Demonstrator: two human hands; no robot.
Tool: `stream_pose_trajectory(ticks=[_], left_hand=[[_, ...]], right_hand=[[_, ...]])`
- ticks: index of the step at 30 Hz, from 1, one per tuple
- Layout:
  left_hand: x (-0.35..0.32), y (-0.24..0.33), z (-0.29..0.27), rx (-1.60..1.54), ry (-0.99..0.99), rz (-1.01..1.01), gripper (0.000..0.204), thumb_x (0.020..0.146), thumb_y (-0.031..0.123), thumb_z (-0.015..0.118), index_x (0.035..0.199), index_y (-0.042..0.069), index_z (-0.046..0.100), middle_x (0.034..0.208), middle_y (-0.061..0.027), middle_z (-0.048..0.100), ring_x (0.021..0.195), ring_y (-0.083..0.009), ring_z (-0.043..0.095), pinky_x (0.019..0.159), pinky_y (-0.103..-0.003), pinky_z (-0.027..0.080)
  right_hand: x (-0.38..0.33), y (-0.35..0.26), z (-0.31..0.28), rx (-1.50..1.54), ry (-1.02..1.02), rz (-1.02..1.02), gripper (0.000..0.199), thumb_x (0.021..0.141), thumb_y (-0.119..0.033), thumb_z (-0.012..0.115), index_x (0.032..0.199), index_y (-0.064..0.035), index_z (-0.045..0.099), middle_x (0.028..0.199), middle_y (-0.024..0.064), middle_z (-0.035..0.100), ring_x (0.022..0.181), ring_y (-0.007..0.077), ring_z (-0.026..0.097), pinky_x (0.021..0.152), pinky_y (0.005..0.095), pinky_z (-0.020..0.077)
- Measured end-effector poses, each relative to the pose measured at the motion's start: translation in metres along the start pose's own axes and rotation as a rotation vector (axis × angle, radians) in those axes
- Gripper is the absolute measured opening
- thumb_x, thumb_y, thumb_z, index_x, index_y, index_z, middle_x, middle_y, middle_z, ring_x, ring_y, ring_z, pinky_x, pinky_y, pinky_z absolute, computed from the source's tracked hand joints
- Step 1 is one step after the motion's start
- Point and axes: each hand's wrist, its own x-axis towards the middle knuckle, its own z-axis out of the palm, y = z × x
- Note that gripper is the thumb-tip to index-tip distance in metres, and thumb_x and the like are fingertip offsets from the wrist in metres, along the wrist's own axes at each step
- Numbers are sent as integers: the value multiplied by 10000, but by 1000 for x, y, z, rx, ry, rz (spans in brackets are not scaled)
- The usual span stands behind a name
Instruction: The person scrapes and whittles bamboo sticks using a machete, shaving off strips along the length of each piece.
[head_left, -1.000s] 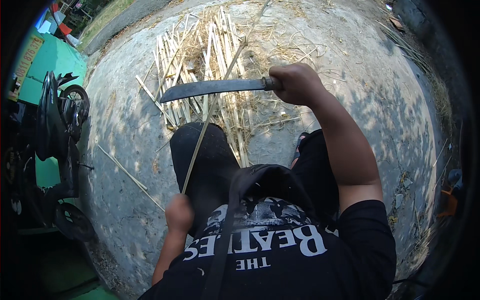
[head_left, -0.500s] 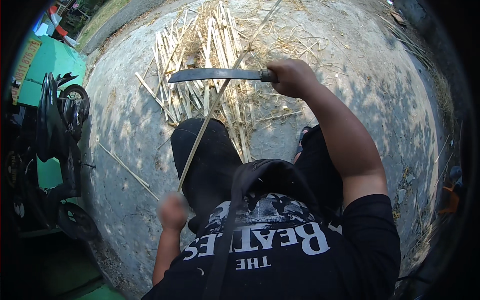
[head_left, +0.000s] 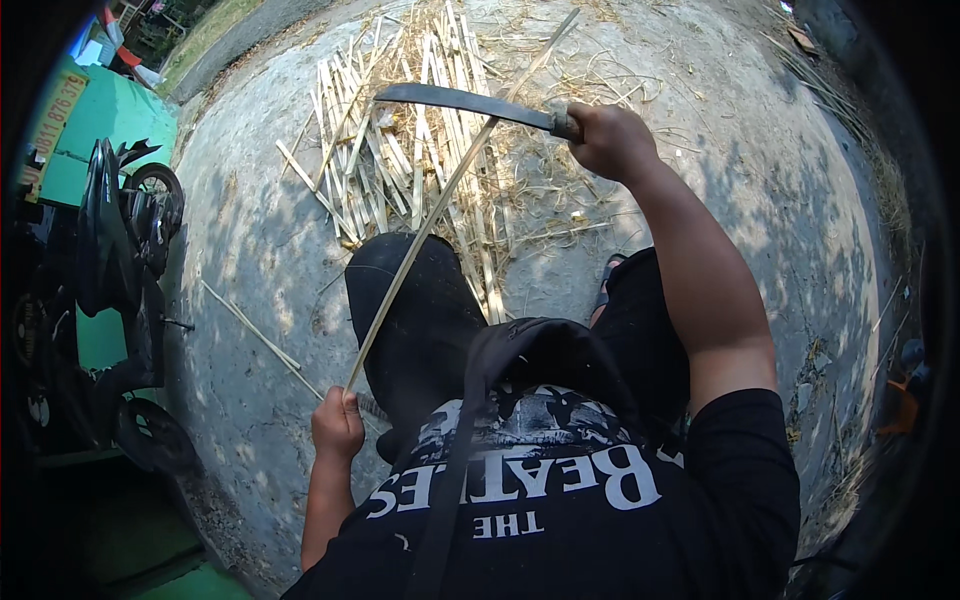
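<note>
My right hand [head_left: 612, 142] is wrapped round the handle of a machete [head_left: 470, 103], held out in front with its long dark blade pointing left. Down by my left knee, my left hand [head_left: 338, 424] grips the near end of a long thin bamboo strip [head_left: 422, 238]. From there the strip slants up and away to the right, passing over my left thigh. The blade crosses the strip towards its far end and appears to touch it, not far from the machete's handle.
Ahead on the concrete ground lies a loose pile of pale bamboo strips [head_left: 345, 165], with curled shavings [head_left: 615, 85] around it. Two thin strips [head_left: 250, 325] lie left of my knee. A parked motorcycle [head_left: 125, 260] stands at the far left, and more sticks [head_left: 825, 95] lie at the far right.
The machete has moved away and to the right along the bamboo strip, its tip now tilted farther up. The strip's far end has come fully into view. My left hand has barely moved.
</note>
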Motion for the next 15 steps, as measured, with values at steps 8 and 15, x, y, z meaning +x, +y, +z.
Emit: stream_pose_trajectory(ticks=[8, 15], left_hand=[[-4, -10, 5, -141, -53, 56, 436, 1060, 379, 494, 811, 24, 542, 664, -234, 558, 664, -494, 588, 579, -512, 444], [-13, -31, -3, -210, -92, -20, 464, 1074, 363, 474, 774, 9, 505, 626, -212, 514, 598, -447, 557, 549, -468, 405]], right_hand=[[2, -13, 10, 52, 126, -300, 79, 842, -218, 680, 853, -142, 660, 699, 95, 675, 691, 352, 691, 699, 496, 552], [5, 48, 14, 144, 173, 241, 166, 851, -231, 662, 983, -134, 687, 847, 147, 720, 833, 371, 709, 754, 492, 562]])
